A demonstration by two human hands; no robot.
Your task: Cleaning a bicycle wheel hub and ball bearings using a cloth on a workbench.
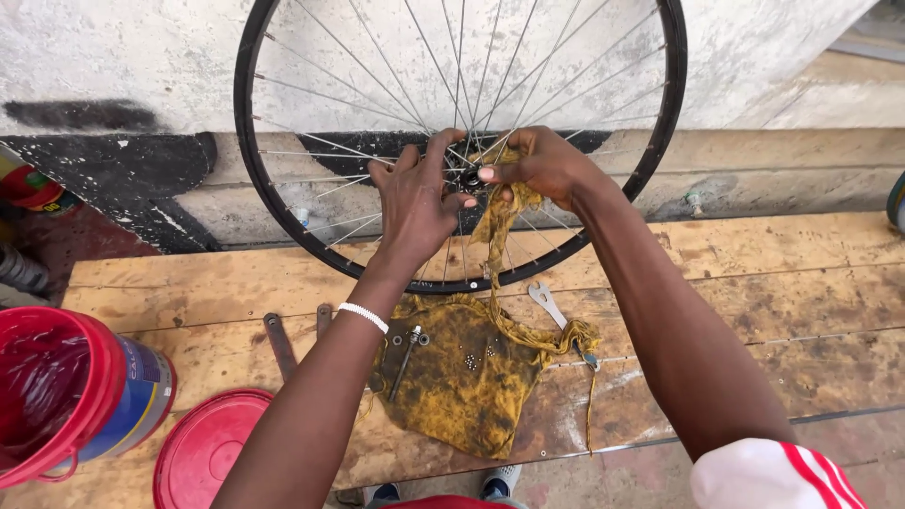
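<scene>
Both hands meet at the wheel's hub [468, 176]: the left hand [415, 203] grips it, and the right hand [545, 165] pinches a yellow rag [471, 372] against it. The wheel [283, 217] stands upright on the bench [754, 283]. A red-lined bucket [66, 396] lies tipped at left, contents unclear, beside its lid [203, 452].

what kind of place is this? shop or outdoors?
Probably an informal outdoor or street-side bike repair spot, not a fitted shop. A bicycle wheel stands on a rough wooden bench against a weathered painted wall; a spanner and small parts lie by a greasy yellow rag.
</scene>
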